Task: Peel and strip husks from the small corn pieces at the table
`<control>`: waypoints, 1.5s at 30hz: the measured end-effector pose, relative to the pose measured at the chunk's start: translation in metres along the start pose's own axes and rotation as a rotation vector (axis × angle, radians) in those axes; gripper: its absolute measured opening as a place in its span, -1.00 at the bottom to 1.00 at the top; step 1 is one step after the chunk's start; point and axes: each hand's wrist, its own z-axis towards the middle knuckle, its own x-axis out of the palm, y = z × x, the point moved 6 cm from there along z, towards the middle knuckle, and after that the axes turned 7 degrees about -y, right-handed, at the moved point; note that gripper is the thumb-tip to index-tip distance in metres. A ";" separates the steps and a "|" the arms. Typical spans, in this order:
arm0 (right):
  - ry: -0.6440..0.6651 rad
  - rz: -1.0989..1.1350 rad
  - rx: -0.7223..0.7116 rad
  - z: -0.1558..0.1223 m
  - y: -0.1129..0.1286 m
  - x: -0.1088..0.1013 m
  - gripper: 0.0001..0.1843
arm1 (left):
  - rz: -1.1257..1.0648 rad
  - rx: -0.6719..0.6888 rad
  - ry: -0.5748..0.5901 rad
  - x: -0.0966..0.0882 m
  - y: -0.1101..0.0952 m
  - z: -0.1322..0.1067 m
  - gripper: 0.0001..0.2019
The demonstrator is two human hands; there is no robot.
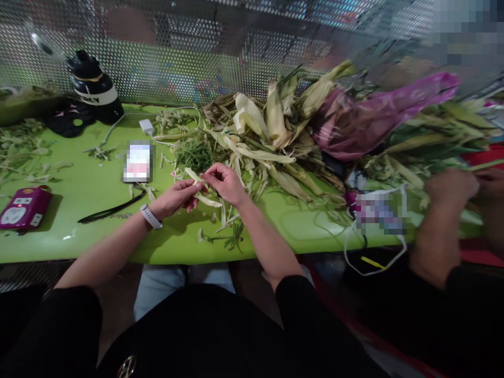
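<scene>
Two bare hands work low over a long lime-green tabletop [283,210], which is bordered along its far side by a perforated metal screen [205,58]. Ahead of you and to your right sprawls a heap of corn husks [262,149], pale and fibrous, with a purple plastic bag [350,123] slumped against its right side. Nearer your hands sits a tangle of thin green shreds [192,154]. Your left hand [183,193], a pale watch [150,216] at its wrist, has thumb and fingertips clamped on a husk strip [191,175]; your right hand [226,184] meets it from the other side, thumb and forefinger drawn together, though what they pinch is too small to tell. The strip lies between your two hands, above the near part of the table, its pale end jutting past the left fingertips. Expect it to weigh next to nothing: soft and limp across its width, stiffer along the grain, likely to split lengthwise under a hard tug and perhaps a little slick if damp. Your best hold is probably a light pinch at the broad end, fingertips close together, with the pull kept along the fibres.
</scene>
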 end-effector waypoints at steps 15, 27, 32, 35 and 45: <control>-0.227 -0.003 -0.007 0.010 -0.003 -0.026 -0.50 | 0.143 0.241 -0.011 0.006 -0.019 -0.005 -0.67; 0.003 -0.019 0.077 0.004 -0.004 -0.009 -0.49 | 0.138 0.300 -0.240 -0.014 -0.021 0.000 -0.65; -0.039 0.031 0.128 0.008 -0.015 -0.009 -0.50 | 0.043 0.298 -0.289 -0.018 -0.021 0.001 -0.63; -0.122 0.040 0.172 0.007 -0.017 -0.014 -0.55 | 0.025 0.317 -0.321 -0.020 -0.023 0.001 -0.70; 0.198 0.023 0.097 -0.013 -0.015 0.037 -0.71 | 0.001 0.375 -0.321 -0.014 -0.023 -0.002 -0.69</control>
